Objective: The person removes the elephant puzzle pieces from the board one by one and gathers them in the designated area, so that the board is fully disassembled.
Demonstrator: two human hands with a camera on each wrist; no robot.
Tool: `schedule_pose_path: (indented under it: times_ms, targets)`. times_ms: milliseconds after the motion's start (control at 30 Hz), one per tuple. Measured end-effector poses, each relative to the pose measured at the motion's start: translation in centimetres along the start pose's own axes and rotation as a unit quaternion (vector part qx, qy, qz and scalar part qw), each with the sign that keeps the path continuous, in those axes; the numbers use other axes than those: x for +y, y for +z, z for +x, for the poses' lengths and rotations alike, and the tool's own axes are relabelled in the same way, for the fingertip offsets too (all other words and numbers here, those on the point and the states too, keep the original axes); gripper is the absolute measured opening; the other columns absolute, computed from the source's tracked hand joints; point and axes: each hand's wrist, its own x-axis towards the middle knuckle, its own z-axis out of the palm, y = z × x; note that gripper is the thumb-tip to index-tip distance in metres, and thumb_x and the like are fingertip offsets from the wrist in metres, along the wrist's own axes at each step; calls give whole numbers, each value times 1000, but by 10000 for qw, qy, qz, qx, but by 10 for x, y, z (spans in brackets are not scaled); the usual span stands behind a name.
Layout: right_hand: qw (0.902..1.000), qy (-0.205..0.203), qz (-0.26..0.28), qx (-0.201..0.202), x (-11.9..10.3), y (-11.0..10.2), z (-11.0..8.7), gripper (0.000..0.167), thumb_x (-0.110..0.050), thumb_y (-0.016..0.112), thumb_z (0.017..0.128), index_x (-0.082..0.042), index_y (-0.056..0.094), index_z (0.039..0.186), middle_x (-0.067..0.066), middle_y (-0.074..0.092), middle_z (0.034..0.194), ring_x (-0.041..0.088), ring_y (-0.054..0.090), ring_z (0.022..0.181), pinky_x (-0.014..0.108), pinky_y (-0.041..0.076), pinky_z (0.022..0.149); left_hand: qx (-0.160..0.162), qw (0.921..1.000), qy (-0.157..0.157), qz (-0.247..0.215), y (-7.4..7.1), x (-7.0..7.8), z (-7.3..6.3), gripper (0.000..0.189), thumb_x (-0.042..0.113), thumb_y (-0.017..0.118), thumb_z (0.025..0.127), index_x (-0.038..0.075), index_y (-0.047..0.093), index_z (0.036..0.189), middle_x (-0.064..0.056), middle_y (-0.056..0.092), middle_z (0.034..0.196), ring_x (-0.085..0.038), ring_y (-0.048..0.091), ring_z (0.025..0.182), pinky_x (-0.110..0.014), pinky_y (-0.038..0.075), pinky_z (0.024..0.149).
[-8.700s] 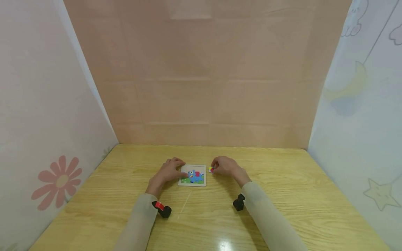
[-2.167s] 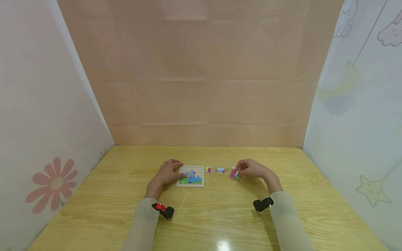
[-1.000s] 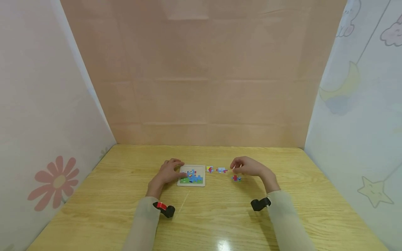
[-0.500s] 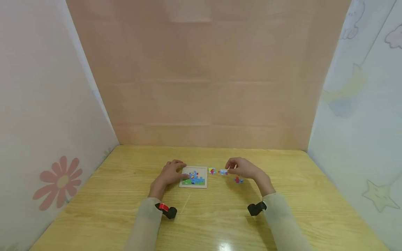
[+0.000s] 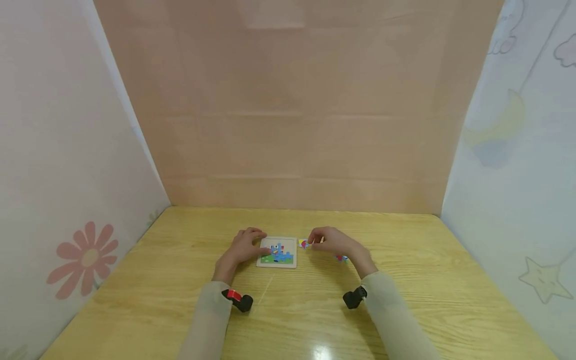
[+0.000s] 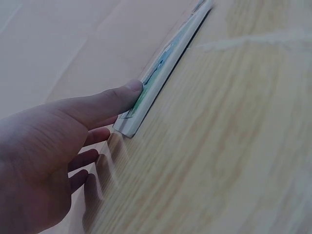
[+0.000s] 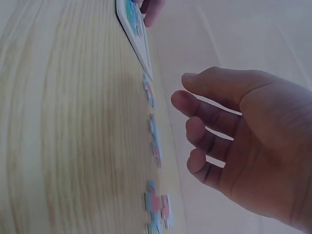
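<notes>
My left hand (image 5: 243,248) rests at the left side of a framed jigsaw puzzle (image 5: 278,266), thumb pressing on its picture. In the left wrist view, the thumb lies flat over the corner of the frame, the other fingers beyond the edge. The partly filled puzzle shows a blue animal on green, with bare wood in its upper part. My right hand (image 5: 335,241) hovers with bent fingers beside a yellow and red jigsaw piece (image 5: 303,243). The right wrist view shows nothing between its fingers; a middle piece (image 7: 155,141) lies below, hidden by the hand in the head view.
More red and blue pieces (image 7: 152,204) lie farther right on the wooden table (image 5: 297,320). A tan backdrop (image 5: 297,125) stands at the back, with pale decorated panels (image 5: 67,150) at the sides. Black wrist cameras (image 5: 354,298) sit on both sleeves.
Over the last second my right hand has moved left, from the red pieces to the yellow one. Since the oldest frame, a red part has left the puzzle and loose pieces lie right of it.
</notes>
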Motion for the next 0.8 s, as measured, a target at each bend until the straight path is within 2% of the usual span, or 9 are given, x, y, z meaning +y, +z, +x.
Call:
schedule_pose_path:
  times_ms: [267,433,600,800]
  targets:
    - [9999,-80,-132,12,-11,12,17,11,-14,64,96,-8,67,104,2,67,90,16,58,83,28,48,73,10,9999,-119,-61,1,-2,-2,61,45,81,80,20,64,133,-4,48,148,-31,37,136,-58,33,112]
    - [9997,-32,-247,15,-17,19,27,16,-14,65,95,-6,68,108,1,66,91,14,57,83,28,48,75,2,9998,-212,-29,2,-3,-1,61,46,81,80,21,64,133,-3,48,148,-30,37,136,-57,33,112]
    - [9997,-81,-227,39,-19,26,36,19,-14,67,94,-5,68,111,2,65,91,18,56,84,29,47,75,22,9998,-184,4,1,-2,1,60,47,80,80,22,65,132,-3,48,147,-30,37,135,-58,34,111]
    - [9997,-8,-227,29,-22,32,41,23,-16,69,93,-6,68,114,1,65,94,18,56,87,33,49,82,-14,9997,-222,-97,3,-3,1,60,46,80,80,22,64,132,0,49,147,-29,37,136,-57,34,111]
